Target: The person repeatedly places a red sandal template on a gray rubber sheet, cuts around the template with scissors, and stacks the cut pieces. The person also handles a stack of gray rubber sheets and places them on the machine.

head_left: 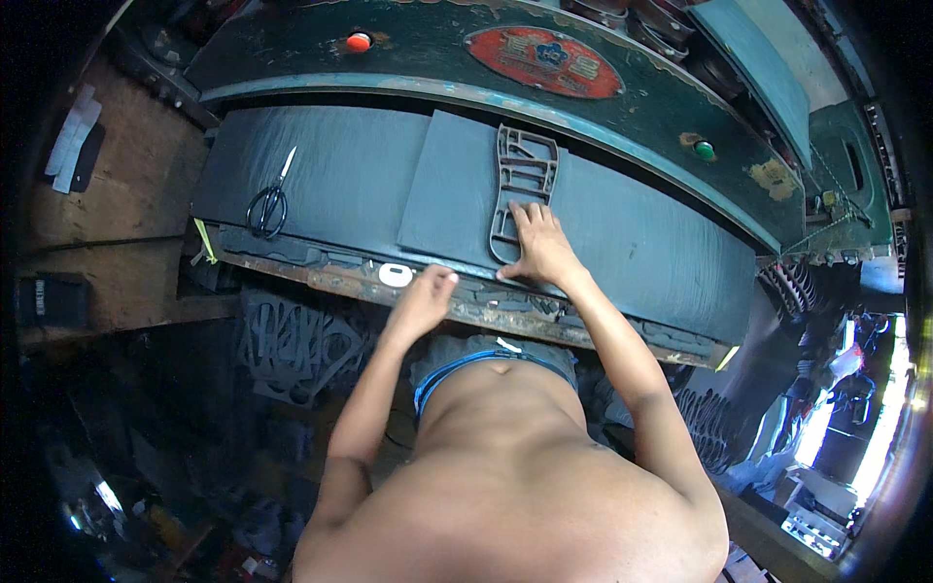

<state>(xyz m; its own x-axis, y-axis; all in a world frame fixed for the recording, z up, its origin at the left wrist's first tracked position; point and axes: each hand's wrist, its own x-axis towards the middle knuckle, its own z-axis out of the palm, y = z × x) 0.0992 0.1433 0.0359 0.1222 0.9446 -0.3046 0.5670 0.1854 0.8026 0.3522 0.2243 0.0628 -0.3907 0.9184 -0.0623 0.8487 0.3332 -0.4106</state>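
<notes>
A dark metal cutting die [528,160], sole-shaped with inner bars, lies on a dark rectangular sheet [442,185] on the machine's bed. My right hand [546,248] grips the die's near end, with fingers on its frame and the thumb close to the bed's front edge. At that edge, left of the die, my left hand [421,309] has its fingers curled in, and nothing shows in them. Beside it sits a small white rounded object [396,275]. Black-handled scissors [269,206] rest on the bed's left part, blades pointing away.
Behind the bed runs a dark green machine beam [418,49] with a red button [359,42] and a green button [705,150]. Dark scraps lie along the front ledge [330,277]. Cut-out sheet waste [296,345] hangs below; a wooden board [136,194] stands left.
</notes>
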